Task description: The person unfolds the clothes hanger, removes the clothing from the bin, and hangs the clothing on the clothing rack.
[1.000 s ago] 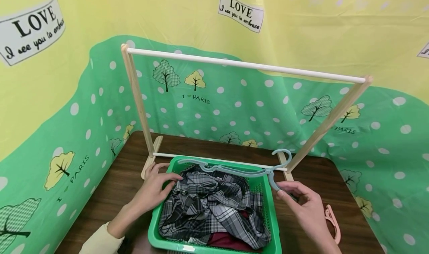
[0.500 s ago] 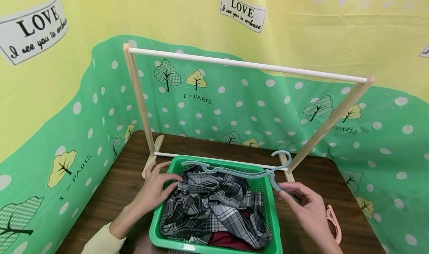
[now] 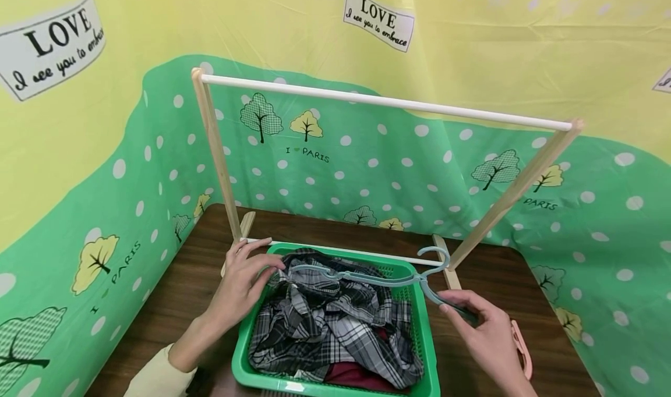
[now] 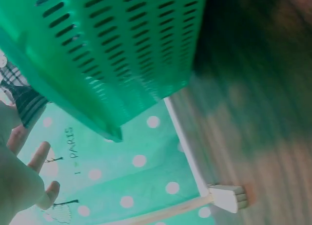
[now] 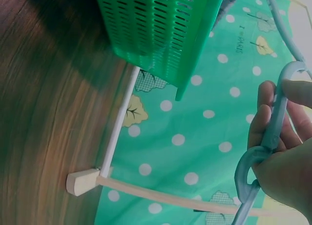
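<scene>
A pile of black, grey and white plaid shirt (image 3: 362,339) lies in a green plastic basket (image 3: 432,356). At its upper left, my left hand (image 3: 236,289) pinches the shirt's edge between thumb and fingers and lifts it a little; in the left wrist view the cloth (image 4: 30,104) hangs from those fingers. My right hand (image 3: 487,336), right of the basket, grips one arm of a light blue plastic hanger (image 3: 377,280). The hanger's other arm reaches across the basket to the lifted cloth. Whether its tip is under the cloth, I cannot tell. Its hook points up and left.
A rack of wooden posts with a white top rail (image 3: 367,99) stands behind the basket. On the brown table (image 3: 173,321), a pink hanger (image 3: 521,341) lies partly hidden by my right forearm. Dark red cloth (image 3: 362,376) shows at the basket's front.
The blue hanger's left end has come down from the basket's back rim onto the plaid shirt. My left hand has risen slightly, pulling the shirt's edge up.
</scene>
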`<state>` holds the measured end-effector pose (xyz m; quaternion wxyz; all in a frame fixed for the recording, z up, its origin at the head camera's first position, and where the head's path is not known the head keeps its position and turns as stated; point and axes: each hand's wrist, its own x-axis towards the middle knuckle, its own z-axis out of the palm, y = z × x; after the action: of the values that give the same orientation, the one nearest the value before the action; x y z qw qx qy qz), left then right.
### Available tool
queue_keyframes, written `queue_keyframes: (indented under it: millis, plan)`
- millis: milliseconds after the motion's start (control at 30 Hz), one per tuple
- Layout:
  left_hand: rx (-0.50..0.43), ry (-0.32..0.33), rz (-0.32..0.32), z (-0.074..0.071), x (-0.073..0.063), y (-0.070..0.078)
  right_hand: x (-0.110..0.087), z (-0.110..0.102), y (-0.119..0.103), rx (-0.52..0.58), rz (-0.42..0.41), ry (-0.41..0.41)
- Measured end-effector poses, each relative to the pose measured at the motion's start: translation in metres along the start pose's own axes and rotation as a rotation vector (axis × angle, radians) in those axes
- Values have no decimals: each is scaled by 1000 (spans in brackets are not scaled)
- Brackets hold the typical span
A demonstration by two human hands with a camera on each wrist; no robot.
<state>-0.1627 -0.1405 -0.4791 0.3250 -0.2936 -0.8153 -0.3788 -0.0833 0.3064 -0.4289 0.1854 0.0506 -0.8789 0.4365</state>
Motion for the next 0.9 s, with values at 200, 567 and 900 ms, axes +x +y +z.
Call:
queue_keyframes:
  millis: [200, 567, 900]
  plan:
    - [-13, -22, 43, -10, 13, 17, -3, 3, -2, -36, -45, 6]
    - [-54, 8, 15, -16, 19, 30, 1, -9, 0, -43, -45, 60]
    - [-96, 9, -23, -17, 23, 34, 1, -9, 6, -69, -27, 27]
